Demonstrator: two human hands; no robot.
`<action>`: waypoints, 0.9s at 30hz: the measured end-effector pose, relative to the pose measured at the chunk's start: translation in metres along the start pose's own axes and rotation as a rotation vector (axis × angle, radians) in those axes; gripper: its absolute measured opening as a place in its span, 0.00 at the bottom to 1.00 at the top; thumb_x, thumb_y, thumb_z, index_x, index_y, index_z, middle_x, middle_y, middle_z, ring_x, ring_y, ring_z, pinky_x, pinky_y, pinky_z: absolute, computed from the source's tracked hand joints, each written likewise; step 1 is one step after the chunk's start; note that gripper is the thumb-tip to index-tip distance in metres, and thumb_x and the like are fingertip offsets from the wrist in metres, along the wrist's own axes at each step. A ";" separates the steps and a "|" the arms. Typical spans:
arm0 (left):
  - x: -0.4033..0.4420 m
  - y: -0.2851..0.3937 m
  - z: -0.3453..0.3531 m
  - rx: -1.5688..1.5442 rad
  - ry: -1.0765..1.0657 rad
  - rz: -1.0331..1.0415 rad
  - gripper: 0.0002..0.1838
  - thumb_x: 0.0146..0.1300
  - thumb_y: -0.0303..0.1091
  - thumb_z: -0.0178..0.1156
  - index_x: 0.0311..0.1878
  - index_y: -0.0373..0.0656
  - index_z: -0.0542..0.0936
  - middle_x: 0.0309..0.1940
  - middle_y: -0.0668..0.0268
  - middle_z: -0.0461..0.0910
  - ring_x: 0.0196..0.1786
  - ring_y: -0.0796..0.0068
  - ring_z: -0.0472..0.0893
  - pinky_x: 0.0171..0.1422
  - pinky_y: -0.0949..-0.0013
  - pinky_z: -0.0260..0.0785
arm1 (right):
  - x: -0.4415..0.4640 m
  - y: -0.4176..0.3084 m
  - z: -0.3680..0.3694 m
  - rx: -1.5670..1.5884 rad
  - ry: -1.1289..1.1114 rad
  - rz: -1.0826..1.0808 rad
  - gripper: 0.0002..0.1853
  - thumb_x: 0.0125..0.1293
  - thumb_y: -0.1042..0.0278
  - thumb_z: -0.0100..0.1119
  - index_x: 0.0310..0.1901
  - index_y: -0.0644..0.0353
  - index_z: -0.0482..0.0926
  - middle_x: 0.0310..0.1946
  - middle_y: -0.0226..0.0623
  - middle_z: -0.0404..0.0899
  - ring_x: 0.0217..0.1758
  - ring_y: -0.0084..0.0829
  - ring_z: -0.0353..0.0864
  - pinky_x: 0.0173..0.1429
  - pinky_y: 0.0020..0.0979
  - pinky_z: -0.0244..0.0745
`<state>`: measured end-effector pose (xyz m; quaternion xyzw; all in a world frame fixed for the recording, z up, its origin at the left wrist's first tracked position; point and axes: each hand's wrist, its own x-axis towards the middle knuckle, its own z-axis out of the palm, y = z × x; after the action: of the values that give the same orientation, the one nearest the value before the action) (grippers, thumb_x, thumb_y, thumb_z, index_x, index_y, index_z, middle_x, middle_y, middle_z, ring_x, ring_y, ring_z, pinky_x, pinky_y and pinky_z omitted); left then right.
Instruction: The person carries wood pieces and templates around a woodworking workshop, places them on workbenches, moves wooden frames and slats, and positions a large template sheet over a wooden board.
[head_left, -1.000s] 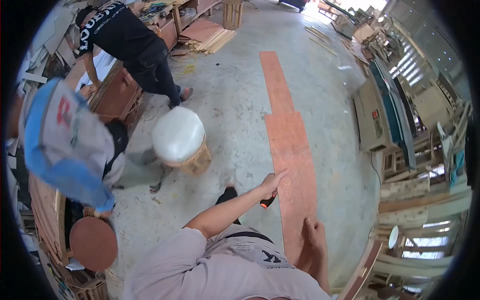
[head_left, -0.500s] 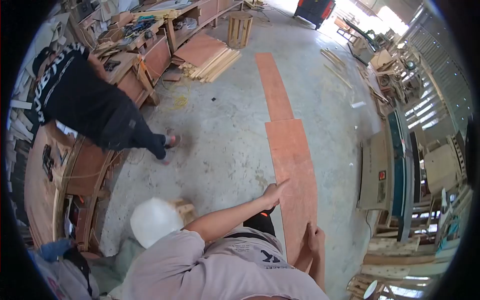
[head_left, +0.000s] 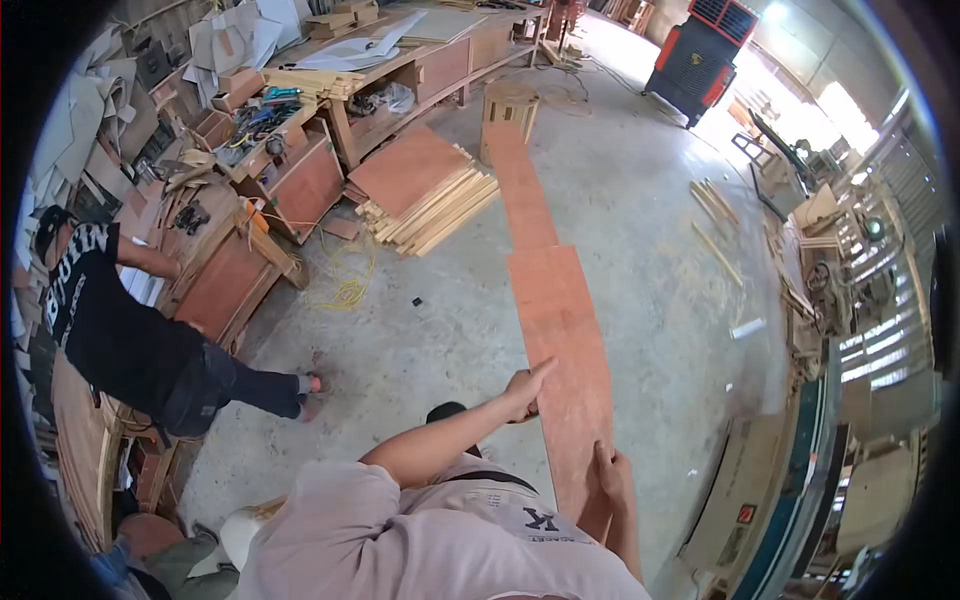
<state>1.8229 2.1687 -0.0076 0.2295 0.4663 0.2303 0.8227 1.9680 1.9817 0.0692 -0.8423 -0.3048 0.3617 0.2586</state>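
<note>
Two long, thin reddish-brown plywood boards stretch away in front of me. The nearer plywood board point(head_left: 562, 310) is wider. A narrower plywood strip point(head_left: 522, 190) extends beyond its far end; how far the two overlap is hidden. My left hand point(head_left: 524, 392) is closed on the left edge of the wider board, with a finger pointing across the top. On the opposite edge, closer to my body, my right hand point(head_left: 617, 478) grips the board, its thumb on top and its fingers out of sight.
On the left, a person point(head_left: 130, 320) in dark clothes stands at a cluttered workbench point(head_left: 225, 275). Wooden strips point(head_left: 430, 225) and a plywood sheet point(head_left: 410, 170) lie on the floor near a round wooden stool point(head_left: 512, 100). A dark red-trimmed machine point(head_left: 695, 65) stands farther back.
My view has tilted up and moved forward, and the boards' far end now overlaps the stool in view. Both hands keep their hold. The person at left has shifted in view.
</note>
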 end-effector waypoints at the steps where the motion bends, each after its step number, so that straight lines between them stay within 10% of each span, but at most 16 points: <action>1: 0.034 0.025 0.004 -0.005 0.001 0.000 0.26 0.52 0.61 0.58 0.19 0.48 0.68 0.10 0.74 0.63 0.08 0.80 0.59 0.12 0.72 0.47 | 0.038 -0.028 -0.003 0.010 -0.019 -0.001 0.26 0.63 0.48 0.50 0.24 0.69 0.73 0.16 0.33 0.70 0.23 0.23 0.67 0.28 0.28 0.64; 7: 0.148 0.094 0.021 -0.256 0.033 -0.017 0.24 0.54 0.57 0.59 0.34 0.41 0.74 0.16 0.72 0.69 0.12 0.78 0.66 0.15 0.73 0.56 | 0.183 -0.096 -0.019 -0.063 -0.092 0.013 0.26 0.63 0.46 0.49 0.26 0.68 0.75 0.18 0.37 0.73 0.25 0.24 0.70 0.30 0.29 0.66; 10: 0.224 0.199 0.054 -0.289 0.060 0.023 0.34 0.56 0.56 0.58 0.61 0.45 0.68 0.24 0.73 0.75 0.15 0.82 0.68 0.16 0.75 0.56 | 0.320 -0.133 -0.023 -0.158 -0.033 -0.032 0.28 0.63 0.44 0.48 0.27 0.67 0.76 0.18 0.38 0.74 0.24 0.26 0.72 0.30 0.31 0.67; 27: 0.563 0.462 0.198 -0.130 0.050 0.018 0.35 0.52 0.62 0.58 0.55 0.46 0.72 0.12 0.75 0.63 0.10 0.83 0.59 0.14 0.75 0.47 | 0.717 -0.345 -0.139 -0.005 -0.065 -0.044 0.28 0.64 0.46 0.48 0.17 0.63 0.70 0.12 0.29 0.67 0.18 0.21 0.65 0.23 0.27 0.60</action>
<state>2.1782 2.8345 -0.0148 0.1741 0.4686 0.2731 0.8219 2.3588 2.6886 0.0558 -0.8237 -0.3325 0.3825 0.2543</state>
